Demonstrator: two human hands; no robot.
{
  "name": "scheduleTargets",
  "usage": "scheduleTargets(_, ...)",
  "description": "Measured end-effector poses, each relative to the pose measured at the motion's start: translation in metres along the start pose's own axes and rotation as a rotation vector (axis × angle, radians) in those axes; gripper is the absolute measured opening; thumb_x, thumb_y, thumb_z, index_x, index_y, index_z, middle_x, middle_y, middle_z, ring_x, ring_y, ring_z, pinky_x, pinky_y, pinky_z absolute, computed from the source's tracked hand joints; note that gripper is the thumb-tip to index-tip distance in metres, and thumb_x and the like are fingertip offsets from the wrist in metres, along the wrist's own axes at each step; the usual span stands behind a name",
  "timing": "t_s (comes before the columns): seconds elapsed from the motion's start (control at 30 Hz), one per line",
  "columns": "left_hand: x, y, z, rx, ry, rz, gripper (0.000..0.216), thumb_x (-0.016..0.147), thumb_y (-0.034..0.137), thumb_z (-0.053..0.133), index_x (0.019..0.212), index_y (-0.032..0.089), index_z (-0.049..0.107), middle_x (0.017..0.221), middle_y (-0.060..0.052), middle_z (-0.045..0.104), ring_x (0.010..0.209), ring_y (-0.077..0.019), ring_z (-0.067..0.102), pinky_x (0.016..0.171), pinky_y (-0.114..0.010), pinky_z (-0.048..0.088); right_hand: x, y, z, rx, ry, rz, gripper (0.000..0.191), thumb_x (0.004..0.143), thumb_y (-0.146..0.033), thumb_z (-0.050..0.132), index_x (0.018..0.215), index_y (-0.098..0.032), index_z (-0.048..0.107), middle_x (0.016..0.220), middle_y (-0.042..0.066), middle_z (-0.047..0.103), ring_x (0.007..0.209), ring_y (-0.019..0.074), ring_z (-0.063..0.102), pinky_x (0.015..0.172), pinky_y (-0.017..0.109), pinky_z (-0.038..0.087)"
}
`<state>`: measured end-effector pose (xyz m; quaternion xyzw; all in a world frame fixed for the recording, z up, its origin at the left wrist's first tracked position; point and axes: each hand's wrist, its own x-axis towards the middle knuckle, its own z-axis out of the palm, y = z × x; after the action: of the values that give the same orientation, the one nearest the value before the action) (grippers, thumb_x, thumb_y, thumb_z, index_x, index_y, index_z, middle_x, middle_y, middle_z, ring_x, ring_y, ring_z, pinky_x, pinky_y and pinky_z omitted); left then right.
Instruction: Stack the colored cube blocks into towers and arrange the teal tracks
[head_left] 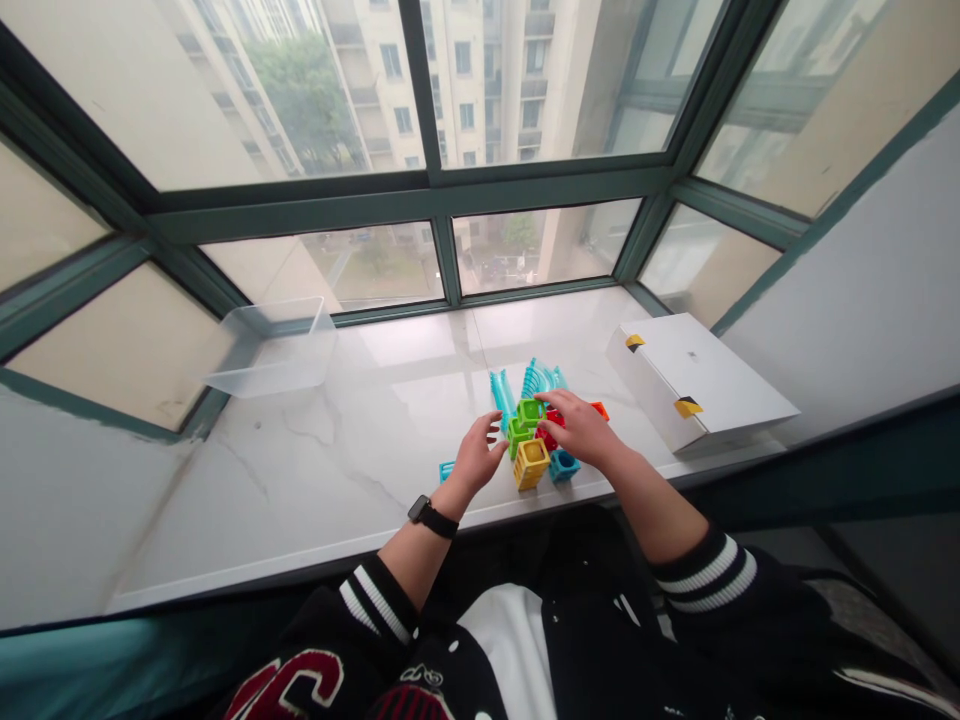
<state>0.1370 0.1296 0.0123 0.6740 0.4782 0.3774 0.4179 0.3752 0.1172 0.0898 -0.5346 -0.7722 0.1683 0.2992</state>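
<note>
A small cluster of coloured plastic toy blocks stands in front of me. My left hand [478, 452] is beside the cluster's left side, its fingers curved and apart with nothing between them, close to the lower green block [518, 437]. On the other side my right hand [579, 428] has thumb and fingers around a red block [551, 432], which it partly hides; a fingertip is near the upper green block [529, 411]. A yellow block [531, 464] with a round opening stands at the front, and a blue block [563, 466] sits to its right.
Behind the cluster lie translucent blue track pieces [543, 378]. An orange piece [600, 410] shows past my right hand; another blue piece [446, 471] lies near my left wrist. A clear plastic bin [274, 380] stands far left, a white box [709, 375] right. Windows enclose the marble-patterned sill [337, 480].
</note>
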Motion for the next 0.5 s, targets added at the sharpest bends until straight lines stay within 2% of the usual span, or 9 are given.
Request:
scheduleTargets(0.27, 0.010, -0.008, 0.015, 0.124, -0.044, 0.019, 0.065, 0.085, 0.012, 0.072, 0.145, 0.026, 0.054, 0.144, -0.011, 0.062, 0.102, -0.0202, 0.069, 0.073, -0.032, 0.062, 0.006, 0.006, 0.003, 0.006, -0.081, 0.007, 0.044, 0.094, -0.017, 0.066, 0.137, -0.026, 0.065, 0.131, 0.010, 0.068, 0.122, 0.0272, 0.066, 0.109, 0.048, 0.054)
scheduleTargets(0.5, 0.011, -0.002, 0.015, 0.111, -0.045, -0.011, 0.062, 0.086, 0.011, 0.073, 0.144, 0.025, 0.054, 0.135, -0.009, 0.069, 0.092, -0.0173, 0.072, 0.081, -0.033, 0.062, 0.008, 0.010, 0.006, 0.028, -0.114, 0.008, 0.043, 0.094, -0.019, 0.067, 0.136, -0.027, 0.066, 0.131, 0.010, 0.068, 0.121, 0.0275, 0.066, 0.106, 0.047, 0.055)
